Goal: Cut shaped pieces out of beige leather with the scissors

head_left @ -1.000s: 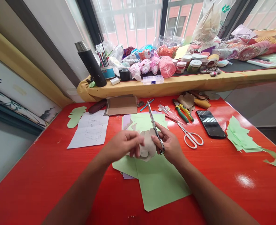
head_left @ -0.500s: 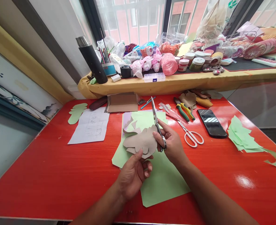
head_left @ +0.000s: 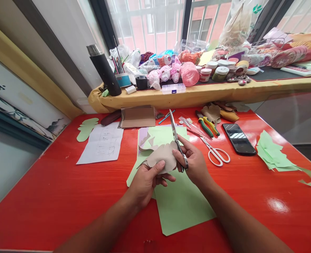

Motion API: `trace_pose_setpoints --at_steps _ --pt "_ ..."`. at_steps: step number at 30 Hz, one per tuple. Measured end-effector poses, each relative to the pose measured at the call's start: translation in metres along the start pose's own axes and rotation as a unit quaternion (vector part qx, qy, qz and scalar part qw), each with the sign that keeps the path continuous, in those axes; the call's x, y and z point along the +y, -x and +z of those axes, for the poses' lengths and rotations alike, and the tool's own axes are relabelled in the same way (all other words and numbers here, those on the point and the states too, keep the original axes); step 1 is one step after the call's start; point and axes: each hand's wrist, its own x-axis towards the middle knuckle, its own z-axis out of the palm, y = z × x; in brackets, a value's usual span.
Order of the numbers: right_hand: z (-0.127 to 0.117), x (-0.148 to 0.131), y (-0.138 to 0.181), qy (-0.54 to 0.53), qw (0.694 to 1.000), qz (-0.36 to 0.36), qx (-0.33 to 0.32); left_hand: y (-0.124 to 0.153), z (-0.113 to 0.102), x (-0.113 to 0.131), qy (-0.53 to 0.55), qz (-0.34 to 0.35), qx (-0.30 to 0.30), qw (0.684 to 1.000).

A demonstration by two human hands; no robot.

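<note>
My left hand (head_left: 148, 179) pinches a beige leather piece (head_left: 162, 156) with scalloped edges, thumb on top and fingers beneath. In my right hand (head_left: 194, 160) is a pair of metal scissors (head_left: 173, 128), blades pointing up and away, looking closed. The fingers of that hand also touch the leather's right edge. Behind the leather, thin beige offcuts (head_left: 146, 142) lie on the stacked sheets. Under both hands is light green paper (head_left: 184, 203); part of it is hidden by the hands and leather.
White-handled scissors (head_left: 219, 156), pliers (head_left: 208, 124) and a phone (head_left: 238, 138) lie to the right, with green paper scraps (head_left: 273, 153) farther out. A drawn-on white sheet (head_left: 101, 144) and green cutouts (head_left: 87, 129) lie left. A black thermos (head_left: 105, 72) stands on the crowded sill.
My left hand has shifted left and up, its thumb now farther onto the leather. The leather has turned, showing a rounder face. My right hand and scissors have hardly moved.
</note>
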Motion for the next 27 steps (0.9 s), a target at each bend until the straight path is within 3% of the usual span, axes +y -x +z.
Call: trace_pose_setpoints --at_steps 10,19,23,27 --pt "0.002 0.005 0.000 0.021 1.000 0.011 0.009 -0.010 -0.016 -0.008 -0.046 0.045 -0.006 0.998" --pt "0.004 0.015 0.002 0.072 0.997 -0.016 0.003 -0.021 -0.022 -0.004 0.012 0.022 -0.003 1.000" --pt "0.006 0.013 0.002 0.070 0.998 -0.001 -0.005 -0.025 -0.023 0.007 0.032 0.011 0.044 0.998" --pt "0.003 0.009 0.003 0.068 0.998 0.009 -0.011 -0.028 -0.032 0.032 0.007 0.039 0.041 0.998"
